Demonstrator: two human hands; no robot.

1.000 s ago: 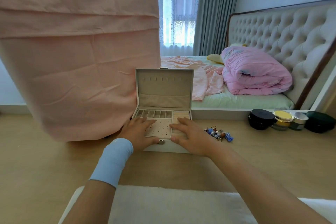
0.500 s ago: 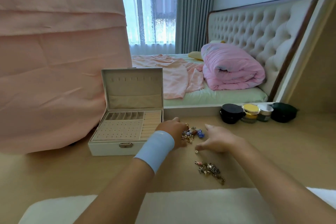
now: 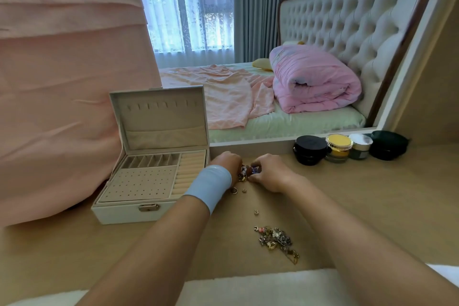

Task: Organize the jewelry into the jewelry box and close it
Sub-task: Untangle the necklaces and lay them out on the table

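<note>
The pale wooden tabletop (image 3: 360,206) carries an open white leatherette jewellery box (image 3: 149,181) at its left, lid upright. Just right of the box lies a small heap of coloured beaded jewellery (image 3: 244,174). Nearer the front edge lies a tangled heap of gold-toned chains (image 3: 275,240), with tiny gold loose pieces (image 3: 256,212) scattered between the two heaps. Along the rear edge at right stand a squat black jar (image 3: 310,150), a yellow-lidded glass jar (image 3: 339,145), a white-lidded jar (image 3: 360,144) and a dark green jar (image 3: 388,144).

A big pink cloth (image 3: 62,82) hangs over the left of the frame. At the upper right is a bed with a tufted headboard (image 3: 347,22) and a rolled pink quilt (image 3: 315,79). On the wooden desk (image 3: 372,194), at right, four jars (image 3: 339,148) stand in a row, touching.
</note>
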